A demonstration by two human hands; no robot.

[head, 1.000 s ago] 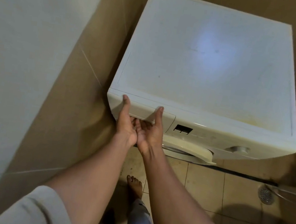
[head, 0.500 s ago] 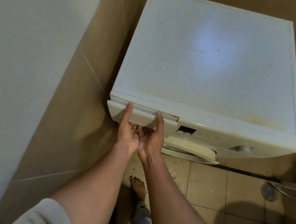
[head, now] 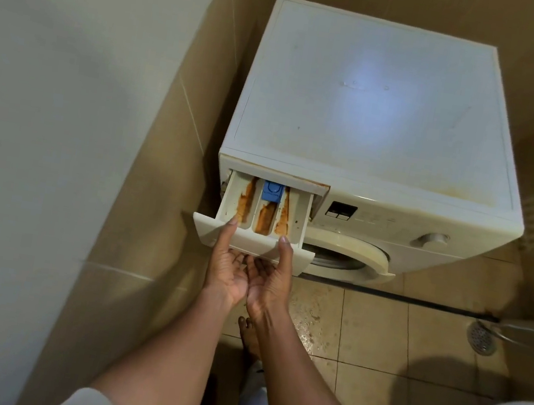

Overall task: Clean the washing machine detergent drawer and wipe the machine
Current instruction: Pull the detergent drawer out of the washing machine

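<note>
Now both hands hold the detergent drawer at its front panel. The left hand and the right hand are palm-up, thumbs on the panel's top edge, fingers curled under it. It sticks partly out of the washing machine, showing orange-brown residue and a blue insert. I think a hard pull could jam the drawer, or free it suddenly, so it drops on the wet floor tiles. No brand or writing is readable; the panel marks beside the display are too small.
</note>
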